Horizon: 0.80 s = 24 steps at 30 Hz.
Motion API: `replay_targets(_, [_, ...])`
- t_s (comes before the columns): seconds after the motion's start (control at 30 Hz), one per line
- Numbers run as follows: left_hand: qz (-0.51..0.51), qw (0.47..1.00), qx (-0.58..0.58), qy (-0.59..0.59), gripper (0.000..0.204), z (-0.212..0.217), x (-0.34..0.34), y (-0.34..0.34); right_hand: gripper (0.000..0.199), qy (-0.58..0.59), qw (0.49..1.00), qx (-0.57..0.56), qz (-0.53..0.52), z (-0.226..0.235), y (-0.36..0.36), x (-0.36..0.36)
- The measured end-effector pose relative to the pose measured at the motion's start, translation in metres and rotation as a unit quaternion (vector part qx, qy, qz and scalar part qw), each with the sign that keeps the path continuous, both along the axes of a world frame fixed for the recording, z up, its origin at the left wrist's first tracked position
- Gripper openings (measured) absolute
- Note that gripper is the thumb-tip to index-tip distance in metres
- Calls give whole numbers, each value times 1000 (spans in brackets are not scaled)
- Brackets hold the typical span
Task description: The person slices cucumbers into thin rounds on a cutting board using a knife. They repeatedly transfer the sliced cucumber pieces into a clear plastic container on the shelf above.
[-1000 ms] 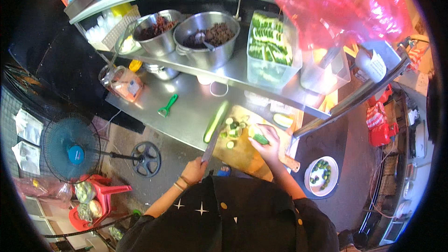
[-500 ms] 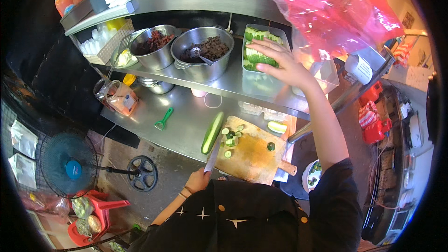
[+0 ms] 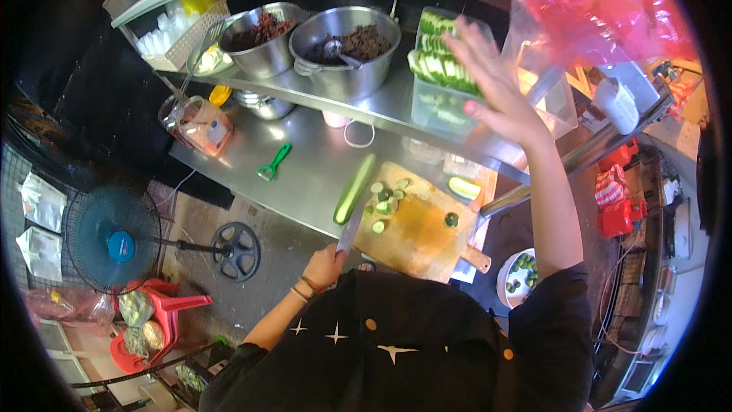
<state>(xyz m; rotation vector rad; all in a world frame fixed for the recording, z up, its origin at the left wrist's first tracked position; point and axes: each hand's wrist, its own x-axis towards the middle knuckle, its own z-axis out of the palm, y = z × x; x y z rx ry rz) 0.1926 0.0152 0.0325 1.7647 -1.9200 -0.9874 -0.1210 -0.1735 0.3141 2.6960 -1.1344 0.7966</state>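
My left hand is closed around the handle of a kitchen knife, its blade over the left edge of the wooden cutting board. Raised at the right side of a clear plastic container, my right hand has its fingers stretched apart and holds nothing. Rows of cucumber slices fill that container, partly behind the fingers. A partly peeled cucumber lies left of the board. Small cucumber ends sit on the board's left part, and a cut cucumber piece rests beyond its right side.
On the raised steel shelf stand two metal pots of dark food. Below it, a green peeler lies on the steel counter. A pink plastic bag hangs at upper right. A white bowl of cucumber ends stands lower right.
My right hand has come up off the cucumber slices toward the container's right side, fingers spreading. The whole view has shifted slightly. My left hand still holds the knife in about the same place.
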Motion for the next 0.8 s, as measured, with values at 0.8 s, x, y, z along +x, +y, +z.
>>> replay_targets(0.8, [110,988,96,53,29,4,33,18,48,-46,982,174,-51,-342,89,66])
